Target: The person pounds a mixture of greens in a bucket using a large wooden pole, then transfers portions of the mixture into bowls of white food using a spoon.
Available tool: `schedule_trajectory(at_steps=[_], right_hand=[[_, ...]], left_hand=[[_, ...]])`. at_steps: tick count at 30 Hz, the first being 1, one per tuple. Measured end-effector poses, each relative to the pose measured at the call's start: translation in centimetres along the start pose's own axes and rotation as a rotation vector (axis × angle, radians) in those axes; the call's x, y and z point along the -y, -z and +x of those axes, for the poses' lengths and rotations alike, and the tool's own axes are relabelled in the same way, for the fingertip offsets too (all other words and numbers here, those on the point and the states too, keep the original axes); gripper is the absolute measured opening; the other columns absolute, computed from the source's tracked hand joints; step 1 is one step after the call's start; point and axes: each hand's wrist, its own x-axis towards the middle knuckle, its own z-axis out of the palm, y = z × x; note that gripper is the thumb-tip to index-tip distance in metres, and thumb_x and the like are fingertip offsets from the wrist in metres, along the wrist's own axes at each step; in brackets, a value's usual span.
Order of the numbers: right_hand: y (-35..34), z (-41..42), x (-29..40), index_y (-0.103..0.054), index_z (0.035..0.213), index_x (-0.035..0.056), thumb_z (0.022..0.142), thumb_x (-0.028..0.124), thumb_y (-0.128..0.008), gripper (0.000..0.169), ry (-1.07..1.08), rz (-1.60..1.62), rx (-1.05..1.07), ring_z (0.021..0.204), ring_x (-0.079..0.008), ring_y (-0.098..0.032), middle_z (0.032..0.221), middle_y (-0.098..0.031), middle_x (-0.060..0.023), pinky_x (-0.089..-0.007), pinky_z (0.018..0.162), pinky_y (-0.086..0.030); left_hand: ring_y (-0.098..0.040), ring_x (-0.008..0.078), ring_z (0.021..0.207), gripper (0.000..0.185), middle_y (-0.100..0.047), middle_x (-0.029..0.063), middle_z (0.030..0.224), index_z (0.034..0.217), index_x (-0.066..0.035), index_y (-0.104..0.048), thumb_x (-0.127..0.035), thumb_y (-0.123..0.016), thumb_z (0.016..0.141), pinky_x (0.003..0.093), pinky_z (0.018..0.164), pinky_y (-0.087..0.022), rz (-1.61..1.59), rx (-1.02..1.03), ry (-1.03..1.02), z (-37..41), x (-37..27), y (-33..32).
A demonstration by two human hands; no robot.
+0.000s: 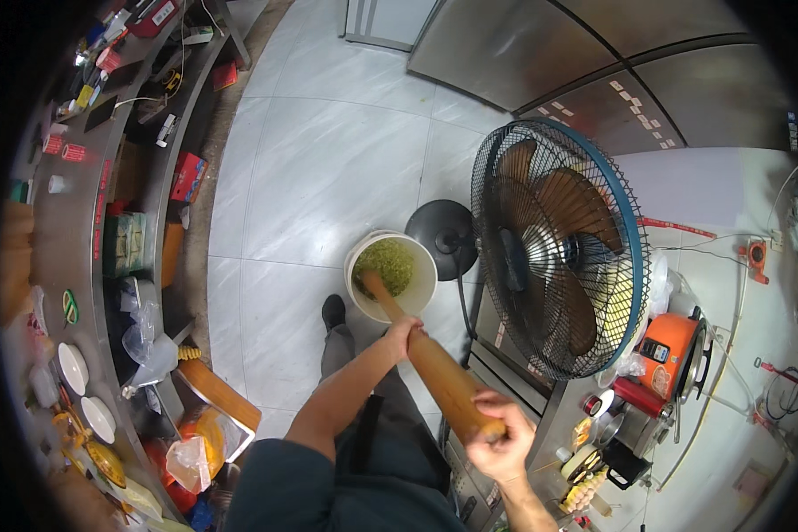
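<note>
A long wooden pestle (447,380) slants down from my hands into a white bucket (427,292) on the floor. Chopped green food (389,266) lies in the bucket, and the pestle's lower end rests in or against it. My left hand (404,334) is wrapped around the pestle's narrower shaft, just outside the bucket's near rim. Near the thick upper end, my right hand (505,435) grips the pestle from the right. The exact depth of the tip in the green pieces is hidden.
Right of the bucket stands a large fan (558,253) on a round black base (444,233). Metal shelving (80,219) with boxes and dishes runs along the left. An orange cooker (668,359) sits on the right-hand counter. My shoe (333,311) is on the tiles (326,166) beside the bucket.
</note>
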Motion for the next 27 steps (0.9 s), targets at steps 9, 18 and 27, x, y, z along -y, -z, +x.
schedule_trajectory(at_steps=[9,18,27], right_hand=[[0.2,0.9,1.0,-0.071,0.113,-0.0011,0.065,0.014,-0.088,0.053,0.300,-0.012,0.013,0.116,-0.0405,-0.067,0.126,-0.065,-0.0210,-0.0475,0.098,-0.056],[-3.2,-2.1,1.1,-0.071,0.119,0.0073,0.065,0.018,-0.096,0.060,0.501,-0.066,0.195,0.118,-0.0399,-0.069,0.135,-0.064,-0.0193,-0.0460,0.092,-0.062],[11.1,-3.7,9.7,-0.065,0.099,-0.0040,0.053,0.011,-0.079,0.050,0.624,-0.072,-0.018,0.095,-0.0384,-0.075,0.106,-0.068,-0.0236,-0.0485,0.088,-0.063]], left_hand=[[-0.068,0.0358,0.099,0.049,-0.070,0.0203,0.102,0.120,-0.005,-0.061,-0.050,-0.064,0.102,0.0540,0.089,-0.057,-0.121,0.215,-0.109,-10.5,2.7,-2.0],[-0.070,0.0343,0.109,0.051,-0.071,0.0179,0.111,0.122,-0.009,-0.063,-0.056,-0.062,0.100,0.0568,0.100,-0.055,0.064,0.108,-0.191,-21.2,7.1,-2.9],[-0.069,0.0304,0.105,0.045,-0.068,0.0127,0.107,0.118,-0.011,-0.062,-0.045,-0.077,0.093,0.0431,0.098,-0.056,-0.018,0.244,-0.316,-27.7,18.7,-14.2]])
